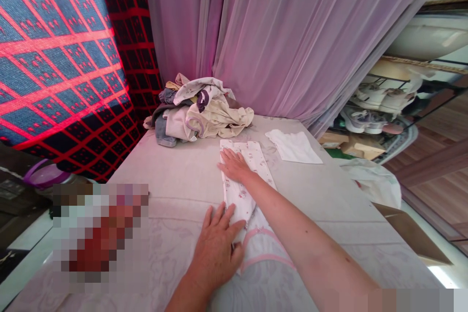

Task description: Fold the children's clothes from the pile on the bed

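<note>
A white child's garment with a small scattered print lies folded lengthwise on the covered bed-like surface. Its curved pink-edged end, which looks like a neckline, is nearest me. My right hand rests flat on the far part, fingers spread. Lower down, my left hand lies along the left edge close to the pink trim, its fingers apart and palm down. My right forearm crosses over the garment and hides part of its right side.
A heap of crumpled clothes sits at the far left against the purple curtain. A small white folded cloth lies at the far right. Shelves with shoes and an open cardboard box stand to the right. One area at left is blurred out.
</note>
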The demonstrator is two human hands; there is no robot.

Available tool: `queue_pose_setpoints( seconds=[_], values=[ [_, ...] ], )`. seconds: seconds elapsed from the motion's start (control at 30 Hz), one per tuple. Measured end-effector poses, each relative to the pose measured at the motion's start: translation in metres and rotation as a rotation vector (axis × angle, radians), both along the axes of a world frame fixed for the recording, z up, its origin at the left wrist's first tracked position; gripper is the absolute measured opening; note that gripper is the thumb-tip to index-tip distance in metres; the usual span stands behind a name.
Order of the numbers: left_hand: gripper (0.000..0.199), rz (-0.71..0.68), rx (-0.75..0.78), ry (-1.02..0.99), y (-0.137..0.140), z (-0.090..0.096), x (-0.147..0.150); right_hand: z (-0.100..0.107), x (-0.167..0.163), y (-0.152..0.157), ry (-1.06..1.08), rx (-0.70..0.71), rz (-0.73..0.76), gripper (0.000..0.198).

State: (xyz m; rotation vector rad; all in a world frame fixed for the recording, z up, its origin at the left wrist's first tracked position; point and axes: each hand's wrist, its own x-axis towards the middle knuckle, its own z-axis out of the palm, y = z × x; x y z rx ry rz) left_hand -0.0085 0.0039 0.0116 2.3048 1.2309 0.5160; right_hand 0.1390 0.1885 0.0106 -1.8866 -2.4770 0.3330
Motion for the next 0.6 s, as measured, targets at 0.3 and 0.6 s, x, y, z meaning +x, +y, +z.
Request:
queue_pose_setpoints(
  seconds=[0.3, 0.6],
  values=[
    [0.047, -0.012, 0.015, 0.017, 0.002, 0.002, 0.0, 0.021, -0.005, -0.025, 0.041, -0.022, -0.051, 0.062],
    [0.042, -0.03, 0.043, 0.04, 0.003, 0.001, 0.001, 0.004, 0.024, -0.108, 0.012, -0.014, 0.087, 0.06]
  ],
)
